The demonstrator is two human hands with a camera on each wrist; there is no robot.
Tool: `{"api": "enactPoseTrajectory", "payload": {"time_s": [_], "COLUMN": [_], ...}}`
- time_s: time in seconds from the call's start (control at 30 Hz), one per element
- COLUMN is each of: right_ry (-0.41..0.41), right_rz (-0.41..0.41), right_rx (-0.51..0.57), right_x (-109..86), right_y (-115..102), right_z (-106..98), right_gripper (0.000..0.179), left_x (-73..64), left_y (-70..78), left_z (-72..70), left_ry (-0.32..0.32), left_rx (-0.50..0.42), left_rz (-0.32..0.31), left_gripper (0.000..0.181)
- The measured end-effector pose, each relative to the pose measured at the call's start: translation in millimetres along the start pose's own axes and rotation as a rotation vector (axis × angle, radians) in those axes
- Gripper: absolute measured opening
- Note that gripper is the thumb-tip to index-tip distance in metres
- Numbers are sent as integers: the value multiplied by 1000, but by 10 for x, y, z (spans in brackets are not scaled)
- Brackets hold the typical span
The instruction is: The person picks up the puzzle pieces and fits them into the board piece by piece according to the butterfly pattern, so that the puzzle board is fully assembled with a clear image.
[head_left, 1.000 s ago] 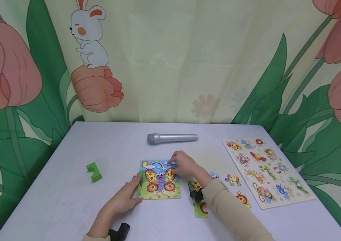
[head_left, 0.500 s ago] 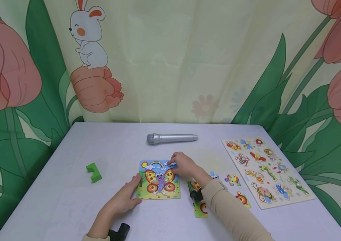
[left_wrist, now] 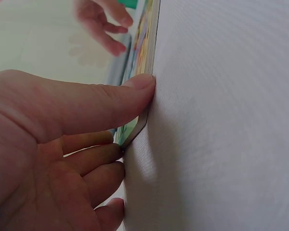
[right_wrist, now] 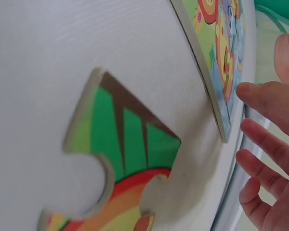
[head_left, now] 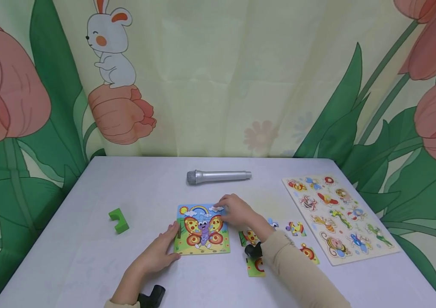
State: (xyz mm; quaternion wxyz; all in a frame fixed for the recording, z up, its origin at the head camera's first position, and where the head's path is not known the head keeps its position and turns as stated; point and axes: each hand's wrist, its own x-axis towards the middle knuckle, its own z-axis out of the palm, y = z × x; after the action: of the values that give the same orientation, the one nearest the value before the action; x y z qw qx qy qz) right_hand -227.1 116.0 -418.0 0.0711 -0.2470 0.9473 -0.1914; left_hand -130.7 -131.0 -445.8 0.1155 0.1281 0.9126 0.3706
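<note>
A square butterfly puzzle (head_left: 203,231) lies flat on the table, its pieces filling the picture in the head view. My left hand (head_left: 158,252) holds its near left corner. In the left wrist view the thumb (left_wrist: 120,103) lies against the near edge while the fingers meet the left side. Over the far right corner is my right hand (head_left: 237,211). Its fingers (right_wrist: 267,137) stand apart with nothing between them, the thumb close by the puzzle's edge. Right of the puzzle, partly hidden under the right forearm, lie loose puzzle pieces (head_left: 255,268); one piece (right_wrist: 130,134) shows large in the right wrist view.
A silver microphone (head_left: 219,176) lies toward the back. On the right is a large peg puzzle board (head_left: 327,229) with insects and animals. More loose pieces (head_left: 295,229) sit beside it. A green notched block (head_left: 119,221) lies at left, and a printed curtain (head_left: 210,85) hangs behind.
The right fingers have loosened slightly at the far right corner, where a white cloud shows more plainly. The left hand stays on the puzzle. The head view has shifted a little.
</note>
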Motion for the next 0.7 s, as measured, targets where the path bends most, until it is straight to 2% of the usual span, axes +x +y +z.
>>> {"api": "enactPoseTrajectory", "payload": {"time_s": [0.13,0.4,0.7], "right_ry": [16,44,-5], "right_rz": [9,16,70], "right_rx": [63,106,112], "right_x": [-88,-276,-536], "right_y": [16,58,167], "right_z": [-51,-135,-145], "right_gripper": [32,32,35], "left_x": [9,20,3], "left_y": [-10,-30,4], "left_z": [5,0,-5], "left_ry": [3,7,2], "left_rx": [0,-1,-7], "left_rz": [-5,7,-6], "left_gripper": [76,77,77]}}
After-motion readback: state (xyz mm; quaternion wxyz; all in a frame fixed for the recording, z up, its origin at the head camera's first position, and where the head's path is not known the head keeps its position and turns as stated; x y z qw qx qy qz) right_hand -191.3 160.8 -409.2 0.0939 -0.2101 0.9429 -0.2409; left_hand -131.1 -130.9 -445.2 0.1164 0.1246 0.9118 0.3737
